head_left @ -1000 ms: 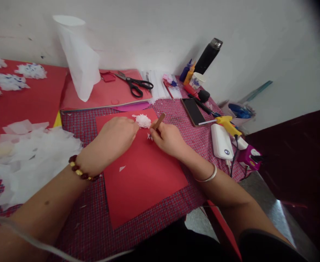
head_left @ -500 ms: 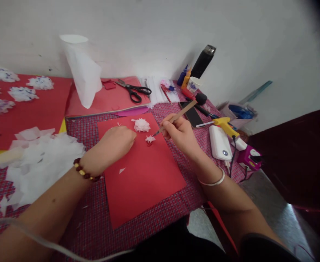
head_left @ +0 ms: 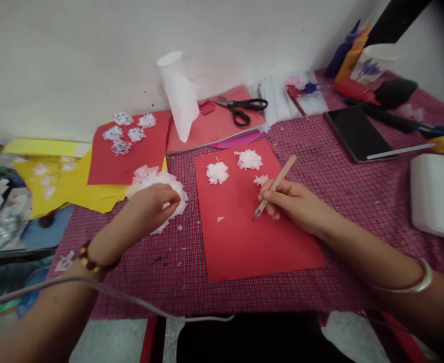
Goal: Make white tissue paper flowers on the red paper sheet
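My right hand [head_left: 293,201] grips a light-brown pencil [head_left: 278,184], its dark tip pointing down over a sheet of red paper [head_left: 252,252]. Just beyond those fingers sits a small white paper tuft [head_left: 261,180]. Two fuller crumpled-paper clusters, one at the left [head_left: 217,173] and one at the top [head_left: 250,159], are on the same sheet. Over a heap of thin white paper pieces [head_left: 146,176], my left hand [head_left: 152,204] has its fingers pinched together; what they hold, if anything, is not clear.
Behind lie black-handled scissors [head_left: 242,108] on a red folder [head_left: 184,143], beside a standing white paper roll [head_left: 180,96]. Another red sheet [head_left: 106,169] bears several blue-speckled paper clusters. At right are a phone [head_left: 360,133], a white power bank [head_left: 437,194] and glue bottles [head_left: 352,55].
My left hand has moved left from the red paper to the white paper heap. My right hand has drawn the pencil tip back from the small tuft. The view has turned left.
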The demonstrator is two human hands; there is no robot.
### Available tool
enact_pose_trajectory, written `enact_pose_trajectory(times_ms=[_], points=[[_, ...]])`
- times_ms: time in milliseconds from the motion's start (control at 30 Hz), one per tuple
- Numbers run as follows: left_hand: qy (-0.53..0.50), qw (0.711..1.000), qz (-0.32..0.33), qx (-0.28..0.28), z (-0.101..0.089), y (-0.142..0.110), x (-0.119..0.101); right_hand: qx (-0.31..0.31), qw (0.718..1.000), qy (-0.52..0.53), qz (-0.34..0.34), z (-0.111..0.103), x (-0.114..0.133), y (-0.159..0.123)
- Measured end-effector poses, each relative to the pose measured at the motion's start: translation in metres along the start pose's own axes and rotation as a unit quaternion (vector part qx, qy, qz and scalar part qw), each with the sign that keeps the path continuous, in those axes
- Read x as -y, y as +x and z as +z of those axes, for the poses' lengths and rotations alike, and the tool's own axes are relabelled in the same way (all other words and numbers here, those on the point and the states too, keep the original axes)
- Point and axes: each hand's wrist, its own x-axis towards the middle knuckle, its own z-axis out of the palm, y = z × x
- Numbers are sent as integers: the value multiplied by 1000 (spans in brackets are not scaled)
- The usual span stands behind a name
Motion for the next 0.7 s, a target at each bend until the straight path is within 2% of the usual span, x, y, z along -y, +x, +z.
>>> enact_pose_trajectory(times_ms=[133, 267, 333, 467, 600, 700], points=[[43, 999, 21, -5, 27, -15, -8, 19, 1000, -16, 0, 0, 4, 0], [79, 996, -25, -37, 31, 0, -3, 37, 999, -28, 4, 0, 3, 1], [84, 996, -40, -3, 28, 12, 1, 35, 999, -25, 3, 1, 2, 1], [45, 990, -85, 103, 19, 31, 8, 30, 999, -17, 0, 1, 3, 1], [-31, 982, -114, 149, 18, 35, 18, 34, 999, -13, -3, 1, 3, 2], [-77, 982, -99, 144, 23, 33, 25, 38, 999, -16, -6, 2, 2, 2]])
